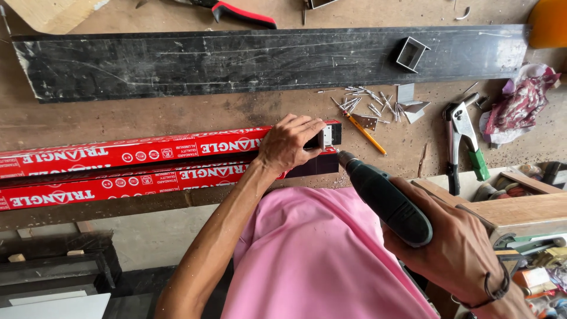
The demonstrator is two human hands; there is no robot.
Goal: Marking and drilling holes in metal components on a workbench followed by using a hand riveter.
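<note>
Red-wrapped profile (136, 168) lies along the bench edge, left hand (287, 143) clamped over its end, right hand (455, 251) gripping the drill (384, 198), whose bit could skid toward those fingers.

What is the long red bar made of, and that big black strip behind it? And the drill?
The red bar looks like a metal section in glossy red printed film; its bare dark end shows by the left hand. The black strip seems painted metal or plastic, shiny and scratched. The drill in the right hand looks like dark green matte plastic with a metal tip.
</note>
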